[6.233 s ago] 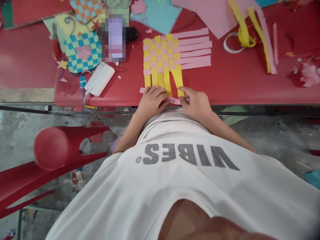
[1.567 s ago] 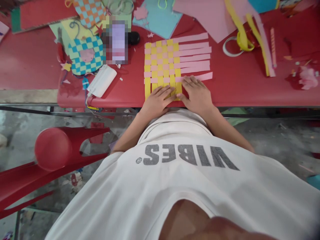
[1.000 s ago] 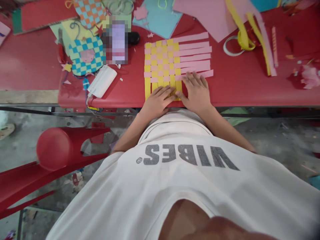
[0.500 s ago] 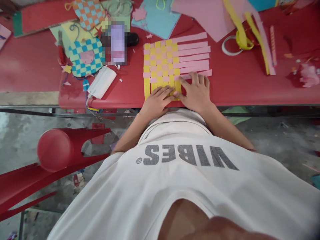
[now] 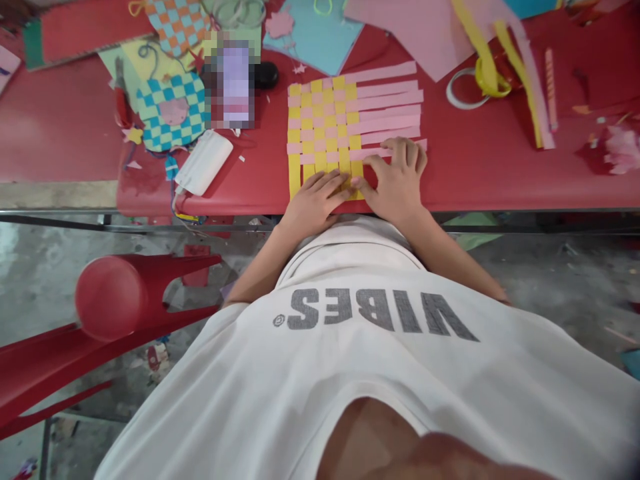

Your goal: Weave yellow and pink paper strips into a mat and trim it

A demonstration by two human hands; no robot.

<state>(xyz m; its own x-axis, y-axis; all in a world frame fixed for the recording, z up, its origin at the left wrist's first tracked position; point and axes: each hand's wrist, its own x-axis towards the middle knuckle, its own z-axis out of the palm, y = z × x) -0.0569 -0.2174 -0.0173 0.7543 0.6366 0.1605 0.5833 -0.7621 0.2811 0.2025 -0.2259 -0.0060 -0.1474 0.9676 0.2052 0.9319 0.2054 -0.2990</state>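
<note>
The fingers (image 5: 335,181) of the left hand (image 5: 314,201) are laid flat and slightly spread, unclenched, across the lower yellow strips (image 5: 320,179) of a woven paper mat (image 5: 320,127). The fingers (image 5: 410,152) of the right hand (image 5: 397,183) are slightly bent and rest on the lowest pink strip (image 5: 385,152), near its right end; whether that strip is being pinched cannot be told. The mat lies flat on a red table (image 5: 550,190), near its front edge and right of centre in the frame. Its pink strip ends fan out to the right. At upper left, a checkered paper piece (image 5: 173,113) and a pixelated object (image 5: 233,83) are placed beside it. A white rectangular device (image 5: 204,163) is seen lower left of the mat. A tape roll (image 5: 463,90) and a pink paper sheet (image 5: 415,40) lie at upper right.
</note>
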